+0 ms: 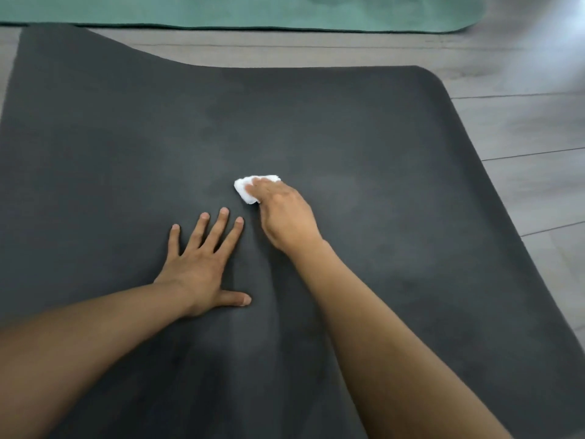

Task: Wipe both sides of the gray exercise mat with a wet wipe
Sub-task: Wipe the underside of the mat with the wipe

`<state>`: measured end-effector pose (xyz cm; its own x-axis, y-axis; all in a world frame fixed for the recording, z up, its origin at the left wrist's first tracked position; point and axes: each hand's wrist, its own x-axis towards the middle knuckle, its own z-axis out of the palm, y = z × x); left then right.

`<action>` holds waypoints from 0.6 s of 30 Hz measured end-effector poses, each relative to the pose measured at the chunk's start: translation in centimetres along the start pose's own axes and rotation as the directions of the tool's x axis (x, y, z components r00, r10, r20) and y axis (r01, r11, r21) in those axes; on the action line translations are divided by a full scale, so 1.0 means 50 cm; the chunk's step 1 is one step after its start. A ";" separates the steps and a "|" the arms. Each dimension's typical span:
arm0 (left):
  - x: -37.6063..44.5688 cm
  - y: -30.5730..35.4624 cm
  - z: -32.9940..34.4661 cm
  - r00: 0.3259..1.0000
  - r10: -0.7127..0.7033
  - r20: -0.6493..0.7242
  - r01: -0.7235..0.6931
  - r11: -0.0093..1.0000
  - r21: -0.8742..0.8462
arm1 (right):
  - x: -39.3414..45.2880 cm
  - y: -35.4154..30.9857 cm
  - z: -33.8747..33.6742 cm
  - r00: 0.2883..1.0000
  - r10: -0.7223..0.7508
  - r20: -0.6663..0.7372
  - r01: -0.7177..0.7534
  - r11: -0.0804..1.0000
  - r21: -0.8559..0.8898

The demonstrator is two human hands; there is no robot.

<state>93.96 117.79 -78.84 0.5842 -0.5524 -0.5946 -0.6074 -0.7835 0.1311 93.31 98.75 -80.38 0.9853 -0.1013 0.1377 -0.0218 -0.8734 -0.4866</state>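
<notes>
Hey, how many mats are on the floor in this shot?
2. The gray exercise mat fills the middle under both hands; a green mat lies along the top edge, partly cut off by the frame.

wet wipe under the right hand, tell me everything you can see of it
The wet wipe is a small white wad, folded or bunched rather than spread out, and looks like soft, thin cloth-like material. It lies on the gray exercise mat near the middle of the view. The right hand covers its near right part, fingers on top pressing it to the mat, so only its far and left edges show. The left hand lies flat on the mat nearby, apart from it. Whether it is soiled cannot be told.
</notes>
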 end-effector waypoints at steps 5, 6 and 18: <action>0.000 -0.003 0.002 1.000 0.008 -0.011 -0.008 1.000 -0.016 | -0.078 0.223 -0.182 0.814 0.527 -0.242 -0.562 0.820 -0.107; 0.002 -0.002 0.003 1.000 0.009 -0.012 -0.009 1.000 -0.016 | -0.085 0.228 -0.200 0.760 0.603 -0.243 -0.636 0.767 -0.083; -0.003 -0.002 0.003 1.000 0.006 -0.025 -0.006 1.000 0.002 | -0.030 -0.001 0.006 0.998 -0.022 0.065 0.014 0.992 0.125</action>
<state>93.85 117.99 -78.91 0.5940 -0.5640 -0.5737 -0.6117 -0.7798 0.1332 91.89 99.06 -80.81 0.9944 -0.0510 0.0923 0.0132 -0.8085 -0.5883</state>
